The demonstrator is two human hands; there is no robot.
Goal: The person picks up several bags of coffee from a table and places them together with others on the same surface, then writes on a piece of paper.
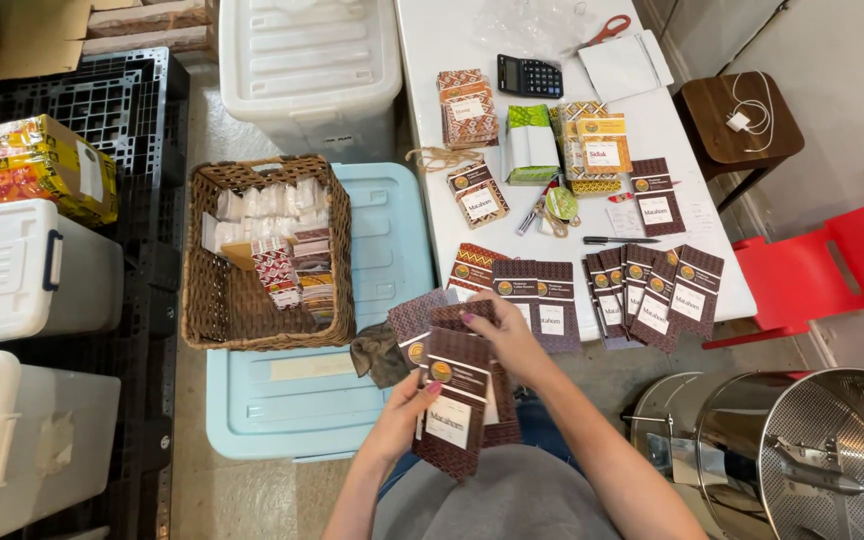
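Note:
My left hand grips the lower edge of a fanned stack of dark brown patterned packets with cream labels. My right hand rests on top of the same stack, fingers over the upper packets. The stack hangs over my lap, just in front of the white table. More brown packets lie overlapped in a row along the table's near edge.
A wicker basket of small packets sits on a light blue bin lid. On the table are a calculator, scissors, a pen and patterned packets. A steel drum stands at right, white bins at left.

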